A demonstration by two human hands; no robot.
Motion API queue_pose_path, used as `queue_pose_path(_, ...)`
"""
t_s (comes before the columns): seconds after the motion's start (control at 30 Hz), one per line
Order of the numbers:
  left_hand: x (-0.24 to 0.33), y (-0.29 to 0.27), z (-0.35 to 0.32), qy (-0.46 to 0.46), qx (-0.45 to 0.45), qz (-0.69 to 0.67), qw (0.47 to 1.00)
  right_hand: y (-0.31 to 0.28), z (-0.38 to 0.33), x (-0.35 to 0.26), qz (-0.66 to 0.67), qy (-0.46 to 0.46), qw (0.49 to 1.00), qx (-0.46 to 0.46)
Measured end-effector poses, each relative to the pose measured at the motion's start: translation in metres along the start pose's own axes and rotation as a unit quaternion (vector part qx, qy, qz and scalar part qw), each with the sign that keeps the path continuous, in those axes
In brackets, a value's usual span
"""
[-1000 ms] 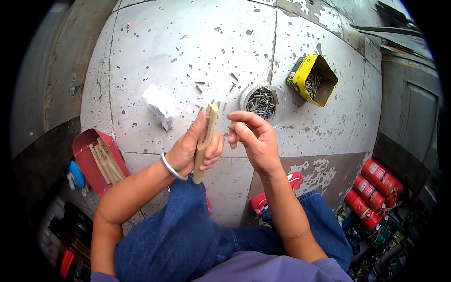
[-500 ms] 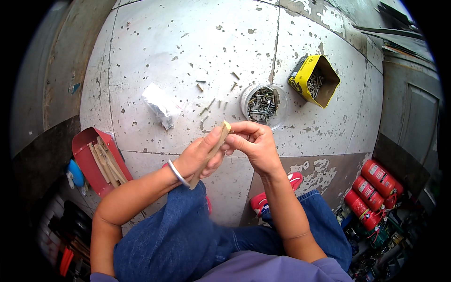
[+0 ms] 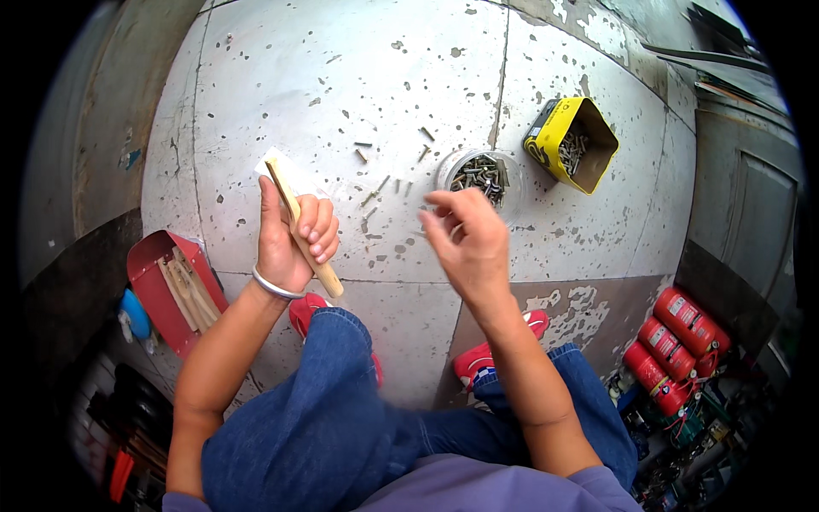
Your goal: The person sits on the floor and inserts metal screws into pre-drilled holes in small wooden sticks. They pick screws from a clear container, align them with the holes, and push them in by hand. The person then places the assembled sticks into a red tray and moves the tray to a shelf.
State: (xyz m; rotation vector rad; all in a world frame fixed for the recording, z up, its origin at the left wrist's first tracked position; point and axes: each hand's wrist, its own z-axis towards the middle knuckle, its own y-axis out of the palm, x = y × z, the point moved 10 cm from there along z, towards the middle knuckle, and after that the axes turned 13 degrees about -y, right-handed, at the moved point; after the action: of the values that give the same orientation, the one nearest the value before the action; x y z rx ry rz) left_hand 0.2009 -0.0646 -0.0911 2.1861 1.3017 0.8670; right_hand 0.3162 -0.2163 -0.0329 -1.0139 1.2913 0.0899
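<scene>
My left hand [image 3: 294,239] grips a short flat wooden stick [image 3: 304,229], held slanted above the pale concrete floor [image 3: 341,77]. A metal bangle sits on that wrist. My right hand [image 3: 465,243] hovers empty with fingers spread, just below a round clear tub of small metal screws [image 3: 479,173]. A few loose screws [image 3: 380,183] lie scattered on the floor between the two hands. A small white piece [image 3: 294,175] lies on the floor behind the stick's upper end.
A yellow tin with more metal parts [image 3: 570,143] lies on its side beyond the tub. A red tray of wooden sticks [image 3: 175,290] sits at my left. Red canisters [image 3: 678,337] stand at the lower right. My knees and red shoes are below.
The hands, joined around the stick before, have parted. My left hand carried the stick left and tilted it; my right hand let go and opened near the screw tub.
</scene>
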Motion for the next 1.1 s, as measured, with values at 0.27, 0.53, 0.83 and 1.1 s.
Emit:
queue_pose_path(0.27, -0.021, -0.049, 0.018, 0.031, 0.175, 0.496, 0.850, 0.074, 0.002, 0.039, -0.194, -0.035, 0.977, 0.085)
queue_pose_path(0.53, -0.020, -0.014, 0.033, 0.178, 0.198, 0.758, 0.596, 0.087, 0.001, 0.047, -0.194, -0.097, 0.974, 0.069)
queue_pose_path(0.83, -0.030, -0.013, 0.053, 0.198, 0.202, 0.800, 0.528, 0.092, 0.003, 0.051, -0.160, -0.015, 0.987, 0.003)
queue_pose_path(1.1, -0.042, -0.011, 0.054, 0.265, 0.195, 0.852, 0.407, 0.098, 0.003, 0.045, -0.180, -0.050, 0.981, -0.058)
